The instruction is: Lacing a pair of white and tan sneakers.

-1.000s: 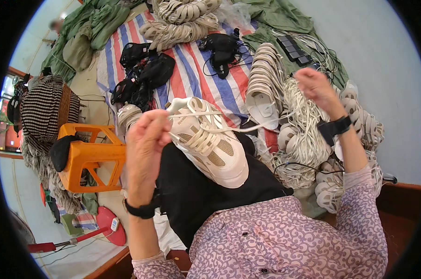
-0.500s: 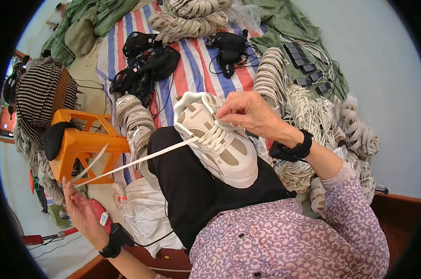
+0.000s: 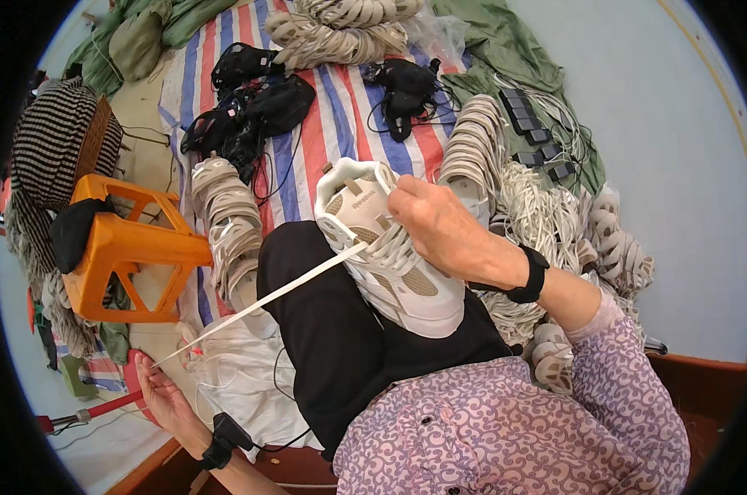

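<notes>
A white and beige sneaker (image 3: 419,285) rests on my lap, its toe toward me. From its left eyelets a flat white shoelace (image 3: 284,289) runs taut down to the left. My left hand (image 3: 169,403), far out at the lower left, pinches the end of that lace. At the right side of the shoe's opening, my right hand (image 3: 443,224) is closed, its fingers curled against the upper eyelets. What lies in those fingers is hidden behind the hand. Several crossed rows of lace show on the tongue beside it.
An orange plastic stool (image 3: 130,264) with a black cap stands at the left. Stacked beige shoe uppers (image 3: 225,214) lie behind my knee, and more (image 3: 472,148) lie at the right beside bundled white laces (image 3: 538,206). Black bags (image 3: 278,107) lie on a striped sheet (image 3: 332,124).
My left hand has moved down and slightly right with the lace. My right hand has turned and lowered over the shoe's right eyelets. The view has shifted slightly.
</notes>
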### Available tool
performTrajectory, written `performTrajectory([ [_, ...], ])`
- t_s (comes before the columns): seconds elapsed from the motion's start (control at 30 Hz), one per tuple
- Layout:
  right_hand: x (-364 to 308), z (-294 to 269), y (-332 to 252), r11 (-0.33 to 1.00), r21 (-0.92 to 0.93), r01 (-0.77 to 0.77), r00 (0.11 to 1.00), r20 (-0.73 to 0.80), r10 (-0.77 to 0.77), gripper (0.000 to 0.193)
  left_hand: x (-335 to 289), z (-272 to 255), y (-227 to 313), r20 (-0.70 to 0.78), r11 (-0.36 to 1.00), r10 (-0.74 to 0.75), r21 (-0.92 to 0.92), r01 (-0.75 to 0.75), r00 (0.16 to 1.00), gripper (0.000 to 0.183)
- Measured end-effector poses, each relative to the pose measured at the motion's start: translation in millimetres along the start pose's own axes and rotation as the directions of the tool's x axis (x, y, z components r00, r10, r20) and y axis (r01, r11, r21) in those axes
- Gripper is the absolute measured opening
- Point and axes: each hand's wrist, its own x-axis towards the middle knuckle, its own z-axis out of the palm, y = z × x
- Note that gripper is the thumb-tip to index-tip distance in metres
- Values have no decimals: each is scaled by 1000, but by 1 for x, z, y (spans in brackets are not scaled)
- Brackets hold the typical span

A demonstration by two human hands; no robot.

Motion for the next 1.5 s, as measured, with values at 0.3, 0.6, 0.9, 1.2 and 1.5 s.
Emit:
performTrajectory([
  [0.3,23,-15,23,930,352,-105,967,255,13,8,-7,-2,-22,-110,996,-42,-84,33,993,42],
  [0.6,4,-1,-5,995,87,57,998,15,-59,23,-8,-26,-32,-79,978,-155,-153,142,985,43],
  [0.9,13,6,4,964,156,215,976,-11,-216,21,-10,-42,-17,-190,1000,-25,-16,22,981,42],
  [1.2,6,-4,-1,960,257,112,993,-47,-104,21,-9,-54,15,-242,991,62,128,-32,968,39],
  [1.5,6,1,-12,825,-240,511,860,142,-491,23,-37,57,-38,-111,917,41,399,7,993,31],
])
